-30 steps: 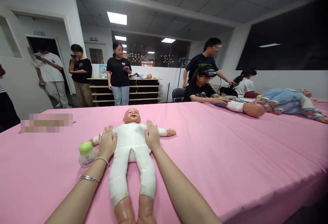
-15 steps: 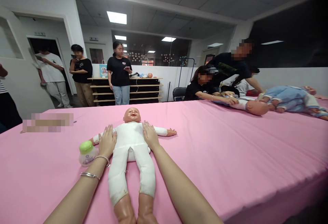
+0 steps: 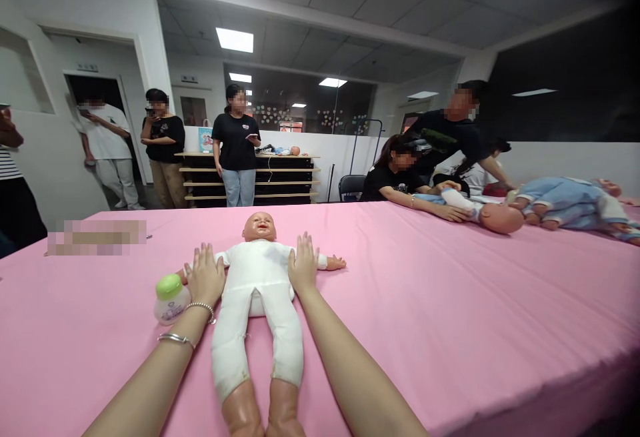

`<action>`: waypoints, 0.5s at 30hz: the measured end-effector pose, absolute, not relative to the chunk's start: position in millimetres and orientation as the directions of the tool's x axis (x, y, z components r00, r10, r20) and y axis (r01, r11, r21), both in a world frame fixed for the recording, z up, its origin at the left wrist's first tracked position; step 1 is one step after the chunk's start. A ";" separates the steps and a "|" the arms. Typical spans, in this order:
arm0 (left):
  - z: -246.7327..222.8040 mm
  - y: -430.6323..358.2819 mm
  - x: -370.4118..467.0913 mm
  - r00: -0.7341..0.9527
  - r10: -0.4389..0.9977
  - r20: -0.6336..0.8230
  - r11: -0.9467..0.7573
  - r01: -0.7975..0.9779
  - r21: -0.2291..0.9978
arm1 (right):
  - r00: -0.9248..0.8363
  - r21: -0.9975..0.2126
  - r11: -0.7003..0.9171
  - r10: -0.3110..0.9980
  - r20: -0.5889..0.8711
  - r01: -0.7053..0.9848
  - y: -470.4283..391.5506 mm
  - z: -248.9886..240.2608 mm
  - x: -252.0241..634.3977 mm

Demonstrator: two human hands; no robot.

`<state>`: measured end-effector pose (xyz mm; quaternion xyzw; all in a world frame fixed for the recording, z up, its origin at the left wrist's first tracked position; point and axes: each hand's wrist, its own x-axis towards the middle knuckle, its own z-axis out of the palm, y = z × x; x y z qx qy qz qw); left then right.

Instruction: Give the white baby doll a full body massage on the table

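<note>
Fingers of left hand and right hand spread flat, apart, pressed against both flanks of baby doll; doll supine near worktop front edge, green-capped bottle just beside left hand

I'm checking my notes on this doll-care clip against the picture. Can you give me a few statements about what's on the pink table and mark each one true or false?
1. The doll lies on its back on the pink table. True.
2. The left hand grips the bottle. False: it rests flat at the doll's side, the bottle standing beside it.
3. The right hand lies open against the doll's other side. True.
4. The bottle's cap is red. False: it is green.
5. The doll wears a blue suit. False: its suit is white; a doll in blue lies further along the table.
</note>
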<state>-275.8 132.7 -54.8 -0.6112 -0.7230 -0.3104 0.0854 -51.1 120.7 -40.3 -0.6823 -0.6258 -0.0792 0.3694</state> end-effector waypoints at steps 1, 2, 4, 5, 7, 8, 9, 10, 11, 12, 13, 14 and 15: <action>-55.2 134.2 -276.2 -0.179 0.841 0.511 -0.001 0.943 0.333 | 0.084 -0.379 0.166 0.823 0.561 0.910 121.5 -40.0 -51.1; -55.9 135.6 -276.5 -0.109 0.860 0.498 -0.060 0.948 0.312 | -0.022 -0.368 0.250 0.851 0.524 0.895 122.6 -40.2 -51.0; -57.7 136.9 -277.0 0.006 0.903 0.429 -0.139 0.951 0.277 | -0.129 -0.383 0.308 0.896 0.425 0.871 124.8 -42.1 -51.1; -58.5 136.6 -277.1 0.044 0.918 0.395 -0.159 0.951 0.264 | -0.128 -0.392 0.292 0.911 0.391 0.872 125.8 -43.6 -51.0; -59.0 134.3 -277.1 0.035 0.931 0.364 -0.136 0.957 0.256 | -0.044 -0.392 0.203 0.924 0.379 0.897 126.7 -46.5 -50.7; -58.7 132.6 -276.8 -0.014 0.932 0.363 -0.089 0.961 0.264 | 0.019 -0.385 0.143 0.922 0.387 0.912 126.6 -47.5 -50.6; -58.1 130.9 -276.4 -0.087 0.925 0.371 -0.021 0.961 0.277 | 0.090 -0.378 0.073 0.914 0.396 0.923 126.1 -48.1 -50.4; -57.3 129.3 -275.9 -0.170 0.907 0.385 0.055 0.955 0.291 | 0.173 -0.375 -0.009 0.898 0.405 0.927 125.3 -48.2 -50.3; -56.4 128.1 -275.3 -0.247 0.881 0.404 0.125 0.944 0.304 | 0.258 -0.374 -0.095 0.873 0.415 0.922 124.4 -47.7 -50.2; -55.7 127.5 -274.7 -0.301 0.852 0.428 0.173 0.934 0.313 | 0.332 -0.374 -0.171 0.841 0.427 0.912 123.5 -46.8 -50.3; -55.3 127.5 -274.2 -0.329 0.829 0.452 0.197 0.929 0.314 | 0.386 -0.371 -0.226 0.809 0.444 0.901 122.8 -45.6 -50.4; -55.1 128.2 -273.9 -0.330 0.816 0.475 0.198 0.931 0.308 | 0.411 -0.364 -0.253 0.780 0.471 0.897 122.4 -44.4 -50.7; -55.1 129.2 -273.8 -0.308 0.816 0.489 0.178 0.939 0.294 | 0.406 -0.352 -0.247 0.762 0.506 0.903 122.6 -43.3 -50.9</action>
